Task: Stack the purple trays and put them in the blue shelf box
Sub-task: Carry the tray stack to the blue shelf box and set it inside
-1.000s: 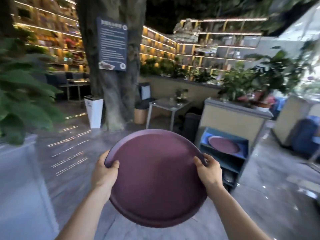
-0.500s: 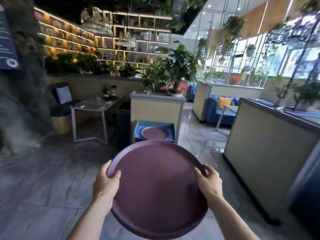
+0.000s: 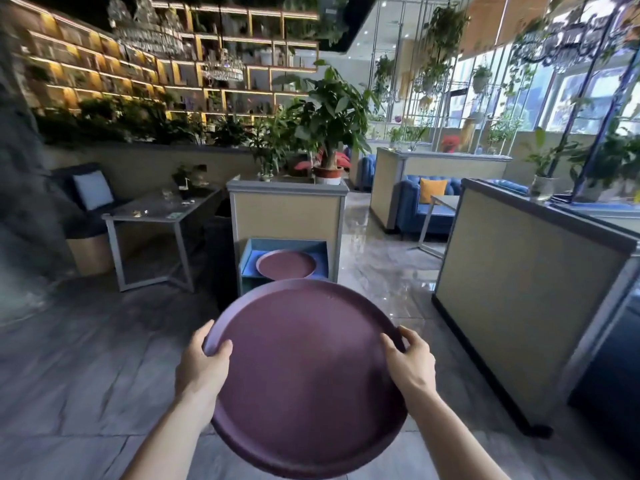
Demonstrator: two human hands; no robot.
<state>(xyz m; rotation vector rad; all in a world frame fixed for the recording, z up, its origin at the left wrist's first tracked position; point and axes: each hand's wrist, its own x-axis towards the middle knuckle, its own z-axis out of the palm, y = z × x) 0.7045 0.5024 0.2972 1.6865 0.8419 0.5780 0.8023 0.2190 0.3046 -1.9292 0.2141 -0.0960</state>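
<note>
I carry a large round purple tray (image 3: 304, 375) level in front of me. My left hand (image 3: 202, 370) grips its left rim and my right hand (image 3: 410, 363) grips its right rim, thumbs on top. Straight ahead on the floor stands the blue shelf box (image 3: 249, 252), pushed against a beige partition. A second purple tray (image 3: 285, 264) lies flat on the box's top level. The held tray's far rim hides the lower part of the box.
A grey metal table (image 3: 156, 216) stands at the left with a dark seat behind it. A beige partition (image 3: 287, 214) topped with potted plants rises behind the box. A long beige counter (image 3: 519, 289) lines the right. Glossy tiled floor runs between them.
The view has swung right and moved forward, so the blue shelf box now sits dead ahead and closer. Both hands keep the same grip on the tray.
</note>
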